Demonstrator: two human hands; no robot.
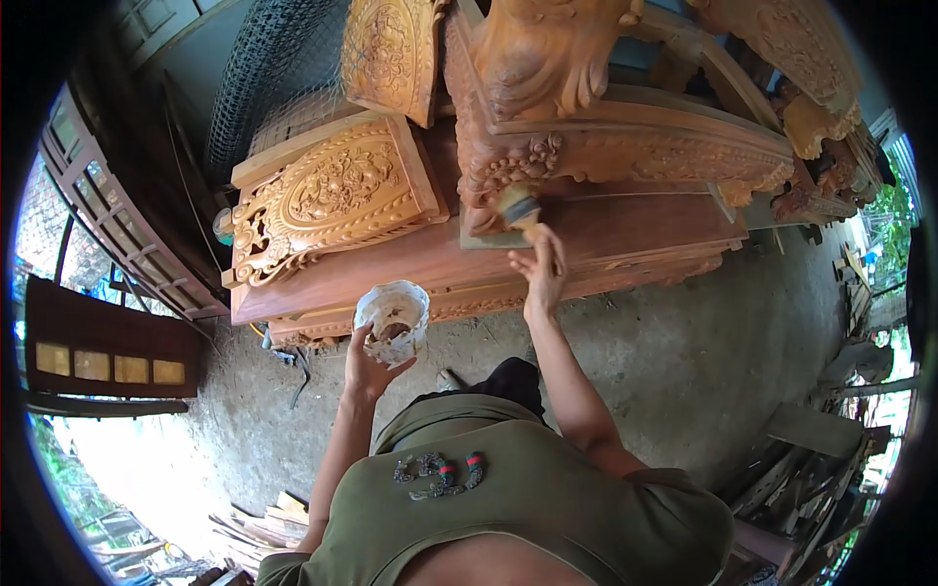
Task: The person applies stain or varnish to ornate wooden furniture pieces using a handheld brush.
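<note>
In the head view, my right hand (545,270) is closed round the handle of a paintbrush (520,207). Its bristles are at the lower left corner of a carved wooden piece (625,151); whether they touch the wood is hard to tell. My left hand (366,366) grips a white plastic tub (394,311) by its side, tilted so that brownish residue shows inside. The carved piece rests on a long reddish-brown wooden bench (586,234), a little beyond both hands.
A carved panel (332,190) lies on the bench's left part, with another panel (389,54) standing behind it. Rolled wire mesh (269,73) leans at the back left. Scrap wood (816,469) is piled at the right, and more wood pieces (259,527) lie at the lower left.
</note>
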